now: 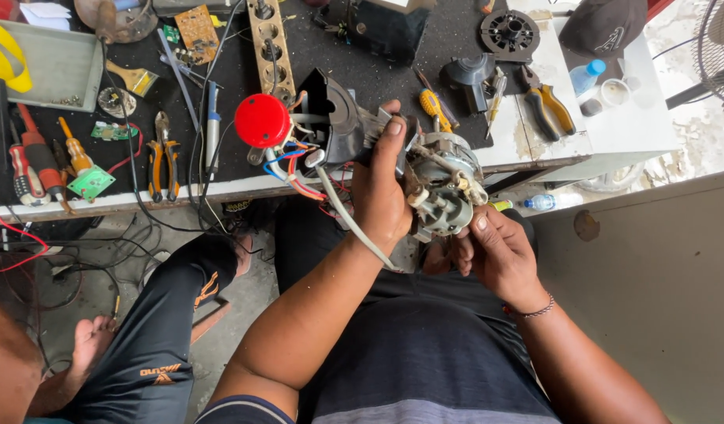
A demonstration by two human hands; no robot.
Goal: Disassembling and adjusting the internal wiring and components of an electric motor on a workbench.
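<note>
My left hand [382,188] grips a small electric motor assembly [444,184], silver with a grey gear end, held above my lap. A black plastic housing [334,118] and a red round knob [261,120] hang off its far side on red, blue and white wires [299,169]. A grey cable [350,220] trails down over my left wrist. My right hand [491,247] is at the near end of the motor, fingers touching its underside and shaft area. A thin bracelet sits on my right wrist.
The black-topped workbench [244,78] carries orange-handled pliers [164,161], screwdrivers [40,161], a yellow screwdriver [434,106], circuit boards [195,27], a power strip [269,39] and a grey tray [52,67]. More pliers [546,106] lie on the white surface. Another person's leg [158,330] is at left.
</note>
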